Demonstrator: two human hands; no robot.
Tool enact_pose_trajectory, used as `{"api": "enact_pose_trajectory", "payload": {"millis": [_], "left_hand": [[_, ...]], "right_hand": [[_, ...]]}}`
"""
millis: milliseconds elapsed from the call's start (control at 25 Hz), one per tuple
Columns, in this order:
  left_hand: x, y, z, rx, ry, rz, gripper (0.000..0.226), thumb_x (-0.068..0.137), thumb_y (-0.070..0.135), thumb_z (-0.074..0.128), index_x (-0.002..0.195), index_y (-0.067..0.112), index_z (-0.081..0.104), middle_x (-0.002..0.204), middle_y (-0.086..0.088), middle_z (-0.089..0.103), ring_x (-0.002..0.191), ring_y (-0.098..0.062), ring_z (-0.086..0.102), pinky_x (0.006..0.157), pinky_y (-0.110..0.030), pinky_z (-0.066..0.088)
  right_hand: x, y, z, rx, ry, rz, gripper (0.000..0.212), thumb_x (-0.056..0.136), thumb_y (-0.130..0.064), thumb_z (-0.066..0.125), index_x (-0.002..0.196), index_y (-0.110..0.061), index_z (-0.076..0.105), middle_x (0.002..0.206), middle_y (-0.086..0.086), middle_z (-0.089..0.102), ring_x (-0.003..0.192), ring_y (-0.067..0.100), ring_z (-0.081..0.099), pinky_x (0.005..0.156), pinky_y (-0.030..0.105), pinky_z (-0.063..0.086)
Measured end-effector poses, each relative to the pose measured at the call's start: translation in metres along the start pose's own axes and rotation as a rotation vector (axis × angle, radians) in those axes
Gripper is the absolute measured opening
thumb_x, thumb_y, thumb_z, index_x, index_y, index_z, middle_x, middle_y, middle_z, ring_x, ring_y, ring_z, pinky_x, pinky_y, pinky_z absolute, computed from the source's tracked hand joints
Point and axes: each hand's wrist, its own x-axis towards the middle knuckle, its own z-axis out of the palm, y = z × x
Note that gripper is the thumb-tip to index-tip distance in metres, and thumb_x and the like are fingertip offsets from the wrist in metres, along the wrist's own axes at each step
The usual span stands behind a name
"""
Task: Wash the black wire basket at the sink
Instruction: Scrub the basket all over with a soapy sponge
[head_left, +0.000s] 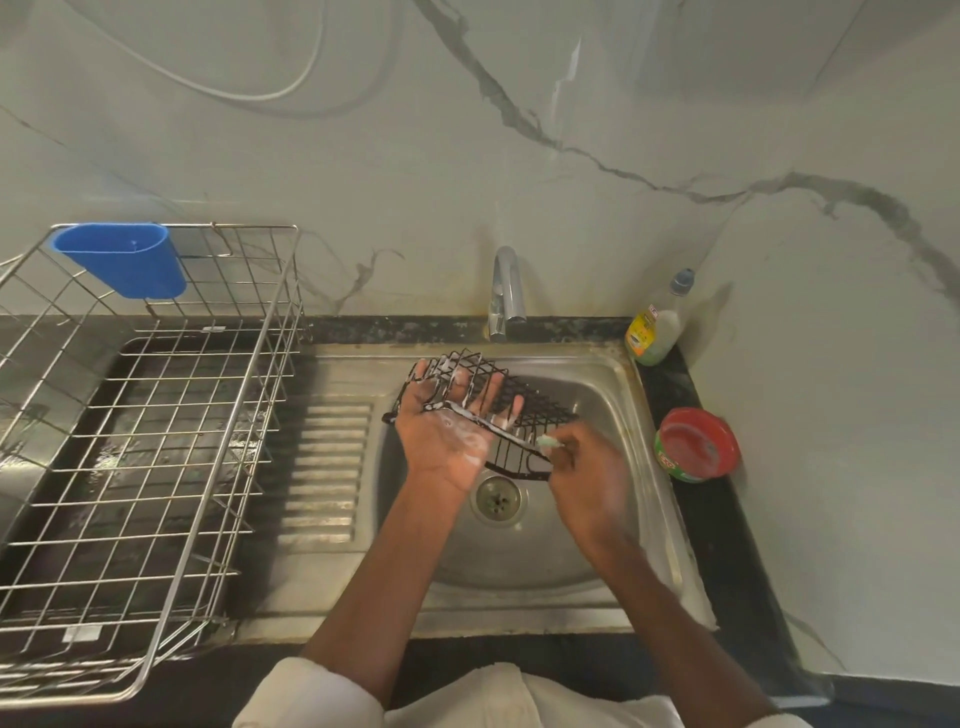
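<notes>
Left hand (447, 431) is lying palm-up with fingers spread straight, cradling the black wire basket (498, 410) from below over the steel sink bowl (597, 395); suds are showing on palm and wires. Right hand (587, 478) is curling round a small green scrubber (549, 442) and working it against the basket's near rim wire. Right hand is motion-blurred, so exact finger placement is unclear.

Risks, my read:
- Basket is resting on an open soapy palm, not clamped. Hard scrub strokes could be pushing it off into the bowl.
- Fingers are poking through the mesh; a twist could be pinching them.
- Chrome tap (506, 291) is looking off, so soap is staying on until a rinse.

Surroundings: dark stone tabletop (727, 545) is carrying a red-lidded green tub (696, 444) and a clear dish-soap bottle (657, 322) right of the sink. Silver wire dish rack (130, 441) with a blue plastic cup (122, 257) is sitting left. White marble-veined wall (571, 130) is running behind.
</notes>
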Motion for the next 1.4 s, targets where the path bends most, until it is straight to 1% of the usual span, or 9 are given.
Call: {"api": "enact_pose_trajectory", "payload": {"millis": [280, 440, 560, 680, 840, 920, 1040, 1200, 1400], "left_hand": [[0.002, -0.001, -0.010, -0.112, -0.001, -0.035, 0.030, 0.102, 0.031, 0.050, 0.116, 0.015, 0.071, 0.118, -0.013, 0.066, 0.109, -0.045, 0.073, 0.101, -0.064, 0.056], [-0.003, 0.007, -0.014, -0.189, 0.037, 0.004, 0.030, 0.098, 0.027, 0.046, 0.099, 0.022, 0.075, 0.138, -0.017, 0.065, 0.127, -0.046, 0.064, 0.113, -0.076, 0.037], [0.007, 0.003, -0.022, -0.122, 0.032, -0.009, 0.044, 0.083, 0.026, 0.057, 0.126, 0.031, 0.065, 0.141, -0.012, 0.061, 0.129, -0.047, 0.065, 0.100, -0.076, 0.050], [0.013, -0.003, -0.029, -0.092, 0.012, -0.063, 0.079, 0.081, 0.024, 0.067, 0.157, 0.030, 0.051, 0.136, -0.011, 0.062, 0.107, -0.037, 0.072, 0.088, -0.049, 0.062], [-0.007, -0.009, -0.013, 0.047, -0.006, -0.067, 0.031, 0.094, 0.026, 0.058, 0.118, 0.014, 0.073, 0.111, -0.013, 0.068, 0.088, -0.032, 0.073, 0.084, -0.040, 0.061], [-0.009, -0.004, -0.012, 0.078, 0.014, -0.068, 0.035, 0.102, 0.031, 0.052, 0.101, 0.007, 0.078, 0.105, -0.013, 0.068, 0.088, -0.029, 0.070, 0.085, -0.039, 0.056], [-0.003, 0.002, -0.010, 0.039, 0.048, -0.074, 0.040, 0.095, 0.030, 0.059, 0.131, 0.013, 0.066, 0.120, -0.016, 0.065, 0.097, -0.030, 0.067, 0.090, -0.040, 0.056], [-0.012, -0.004, -0.003, 0.085, 0.017, -0.065, 0.025, 0.093, 0.025, 0.056, 0.105, 0.013, 0.075, 0.116, -0.016, 0.069, 0.098, -0.034, 0.069, 0.086, -0.045, 0.057], [-0.008, 0.004, -0.007, -0.013, 0.041, -0.082, 0.029, 0.095, 0.024, 0.056, 0.121, 0.015, 0.067, 0.116, -0.018, 0.069, 0.087, -0.035, 0.076, 0.078, -0.046, 0.066]], "right_hand": [[-0.001, -0.040, 0.017, 0.219, 0.047, -0.250, 0.025, 0.084, 0.011, 0.070, 0.091, -0.013, 0.074, 0.092, -0.006, 0.073, 0.083, 0.008, 0.066, 0.072, 0.021, 0.052], [-0.005, 0.007, 0.000, 0.052, 0.096, 0.137, 0.018, 0.094, -0.003, 0.068, 0.096, -0.021, 0.072, 0.093, -0.004, 0.074, 0.082, 0.009, 0.067, 0.065, 0.020, 0.050], [-0.010, -0.030, 0.014, 0.244, -0.002, -0.041, 0.019, 0.090, 0.002, 0.073, 0.096, -0.016, 0.076, 0.093, -0.011, 0.075, 0.087, 0.001, 0.069, 0.073, 0.015, 0.051], [-0.001, -0.059, 0.017, 0.340, -0.069, -0.245, 0.029, 0.089, 0.009, 0.071, 0.106, -0.014, 0.078, 0.103, -0.010, 0.075, 0.091, -0.002, 0.069, 0.079, 0.009, 0.051], [0.029, -0.059, 0.008, 0.306, 0.116, -0.179, 0.021, 0.094, -0.001, 0.072, 0.108, -0.014, 0.079, 0.104, -0.001, 0.076, 0.068, -0.001, 0.071, 0.064, 0.008, 0.052], [0.020, -0.061, 0.012, 0.401, 0.002, -0.216, 0.020, 0.091, 0.000, 0.075, 0.104, -0.015, 0.080, 0.100, -0.002, 0.078, 0.077, 0.004, 0.075, 0.073, 0.020, 0.060], [0.015, -0.067, 0.009, 0.590, -0.107, -0.176, 0.023, 0.089, 0.005, 0.074, 0.103, -0.013, 0.081, 0.097, -0.004, 0.079, 0.083, 0.007, 0.076, 0.074, 0.026, 0.061], [0.035, -0.071, 0.003, 0.308, 0.168, -0.145, 0.017, 0.092, -0.006, 0.075, 0.105, -0.014, 0.080, 0.097, -0.005, 0.075, 0.073, -0.005, 0.068, 0.065, 0.003, 0.046], [0.014, -0.040, 0.013, 0.025, 0.058, -0.340, 0.019, 0.091, -0.011, 0.076, 0.105, -0.022, 0.080, 0.104, -0.006, 0.077, 0.094, 0.012, 0.068, 0.076, 0.024, 0.054]]}}
